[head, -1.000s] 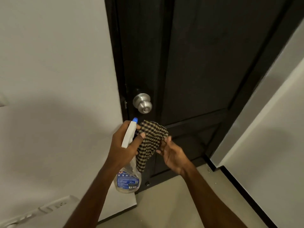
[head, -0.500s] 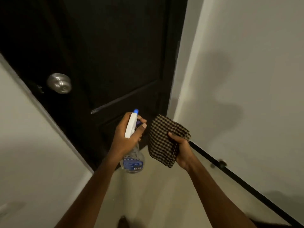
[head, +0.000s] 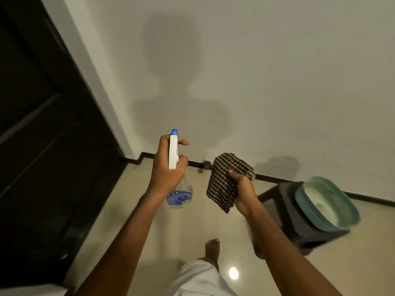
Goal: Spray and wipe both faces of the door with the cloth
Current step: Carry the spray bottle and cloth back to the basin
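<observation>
1. Clear plastic spray bottle w/ white-and-blue trigger head point(head: 173, 159) is gripped by L hand point(head: 166, 167), fingers curled round neck.
2. Folded brown-checked cloth point(head: 226, 180) is pinched in R hand point(head: 243, 193).
3. Hands held apart; dark wooden door point(head: 42, 135) seen at far left, untouched.

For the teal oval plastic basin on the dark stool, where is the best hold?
The teal oval plastic basin: grip its broad rim at opposite long sides, from above. It sits mouth-up on the dark stool, and no handles show.
</observation>
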